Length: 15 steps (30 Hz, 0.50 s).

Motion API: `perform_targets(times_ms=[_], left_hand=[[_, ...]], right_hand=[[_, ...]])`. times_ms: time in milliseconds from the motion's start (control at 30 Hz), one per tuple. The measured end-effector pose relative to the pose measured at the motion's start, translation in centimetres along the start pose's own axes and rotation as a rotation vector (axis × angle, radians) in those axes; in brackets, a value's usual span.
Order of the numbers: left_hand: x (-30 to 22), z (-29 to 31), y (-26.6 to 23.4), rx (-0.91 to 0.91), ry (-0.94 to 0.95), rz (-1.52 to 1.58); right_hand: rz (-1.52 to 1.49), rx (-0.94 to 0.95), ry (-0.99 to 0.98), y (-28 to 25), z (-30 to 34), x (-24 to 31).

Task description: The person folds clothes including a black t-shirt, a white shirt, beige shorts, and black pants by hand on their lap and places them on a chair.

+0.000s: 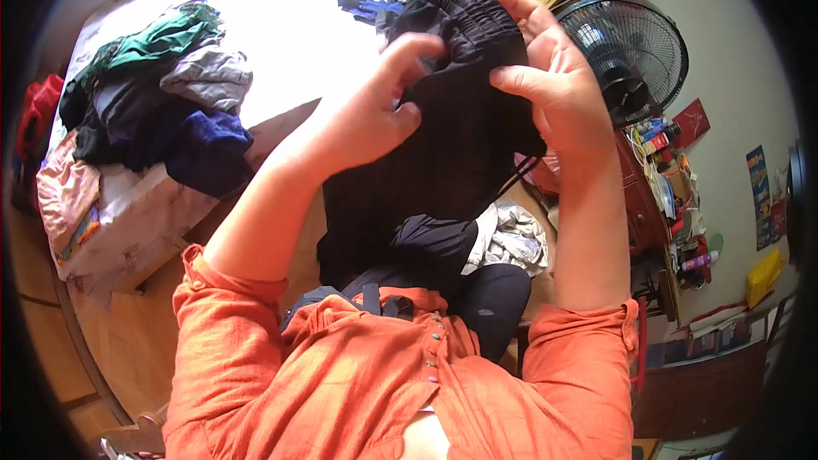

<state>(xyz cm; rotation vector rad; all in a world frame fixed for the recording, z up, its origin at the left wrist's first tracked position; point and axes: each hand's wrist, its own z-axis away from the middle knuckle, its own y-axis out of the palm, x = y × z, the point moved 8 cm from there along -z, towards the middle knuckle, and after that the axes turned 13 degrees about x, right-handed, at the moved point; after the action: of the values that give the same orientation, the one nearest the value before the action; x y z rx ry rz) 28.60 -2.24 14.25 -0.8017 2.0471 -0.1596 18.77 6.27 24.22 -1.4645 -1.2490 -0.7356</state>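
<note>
Held up in front of me is a pair of black elastic-waist pants [464, 128], its gathered waistband at the top and the rest hanging down toward my lap. Near the waistband's left side, my left hand [371, 115] is closed on the cloth with its fingers curled. My right hand [564, 81] grips the right side, thumb on the front and fingers behind the waistband. A dark cord dangles below my right hand. Part of the fingers of both hands is hidden by the fabric.
On the bed [281, 25] at left lies a pile of clothes [162, 102] in green, grey and dark blue. A black fan [626, 51] stands at right beside a crowded red cabinet [639, 196]. Whitish crumpled cloth [511, 238] lies beyond my knee.
</note>
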Motion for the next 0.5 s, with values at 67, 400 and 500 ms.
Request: perform_targets(times_ms=[67,400,500], left_hand=[[0.2,-0.8,0.2,0.067,0.042,0.31],[1.7,-4.9,-0.4,0.09,-0.041,0.54],[0.9,-4.6,-1.9,-0.066,-0.01,0.434]], right_hand=[[0.121,-0.011,0.011,0.3,-0.3,0.5],[-0.048,0.009,0.143,3.5,-1.1,-0.3],[0.646,-0.056,0.101,1.9,-0.9,1.0]])
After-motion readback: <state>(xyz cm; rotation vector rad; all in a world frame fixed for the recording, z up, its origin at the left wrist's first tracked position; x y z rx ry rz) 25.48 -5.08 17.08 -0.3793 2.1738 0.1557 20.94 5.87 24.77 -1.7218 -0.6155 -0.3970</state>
